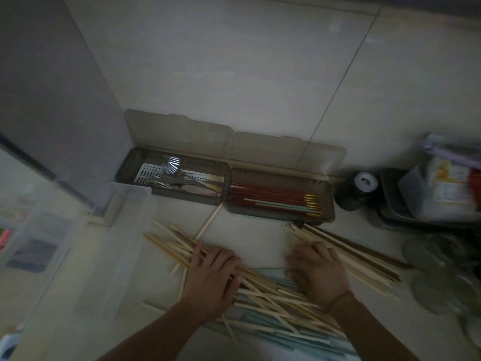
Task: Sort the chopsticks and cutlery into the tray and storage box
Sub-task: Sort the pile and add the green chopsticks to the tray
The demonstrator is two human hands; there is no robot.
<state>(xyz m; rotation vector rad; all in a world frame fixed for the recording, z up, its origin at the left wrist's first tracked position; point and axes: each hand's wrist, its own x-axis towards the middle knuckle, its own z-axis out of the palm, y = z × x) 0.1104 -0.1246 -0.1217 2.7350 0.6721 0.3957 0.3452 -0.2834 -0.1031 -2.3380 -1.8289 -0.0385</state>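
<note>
From the head camera, the view is dim and slightly blurred. The left hand (pixel 212 278) lies palm down on a loose heap of pale wooden chopsticks (pixel 260 290) spread across the counter (pixel 250 235), its fingers fairly straight and resting on the sticks rather than curled round them. The right hand (pixel 318 269) lies at the near end of a tidier bundle of chopsticks (pixel 364 259) that fans away to the right; its fingers bend over them, but blur keeps me from telling whether it actually grips any. Against the tiled wall stand two dark boxes with their lids raised: the cutlery box (pixel 125 168) on the left holds metal forks and spoons over a perforated insert, and the chopstick box (pixel 329 201) on the right holds red chopsticks (pixel 265 195) with gold tips plus a pale green pair. A clear plastic bin (pixel 78 243) stands at the left, and a dark jar (pixel 356 191) sits just right of the boxes.
</note>
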